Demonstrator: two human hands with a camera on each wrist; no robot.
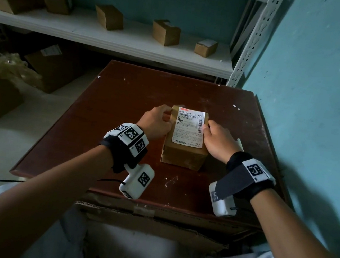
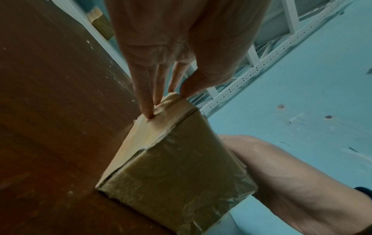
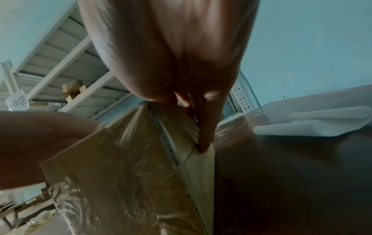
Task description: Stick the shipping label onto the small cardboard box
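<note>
Both hands were at the small brown cardboard box (image 1: 184,154), which stood wrapped in clear tape near the middle of the dark reddish-brown wooden table (image 1: 111,108). The left hand (image 1: 156,121) was at the box's left side near the far corner; in the left wrist view its fingers (image 2: 145,101) were stretched out straight with the tips pressed on the taped upper edge, and the thumb touched the corner just beside them, so the hand was not closed round anything. The right hand (image 1: 220,140) was at the opposite, right side; in the right wrist view its fingers (image 3: 205,127) ran down the box's side wall, tips against the cardboard, with the thumb up at the top edge. Whether that hand merely pressed or actually clasped the box, I could not tell.

The white rectangular shipping label (image 1: 189,128), printed with barcodes and black text, lay flat on the box's top face between the two hands, covering most of it, with bare cardboard showing along the left side and at the far left corner.

To the right of the box on the table lay a curled white paper strip (image 3: 314,123). Behind the table a white metal shelf (image 1: 111,40) carried several more brown cardboard boxes (image 1: 166,33), and a blue-green painted wall (image 1: 312,82) rose on the right.
</note>
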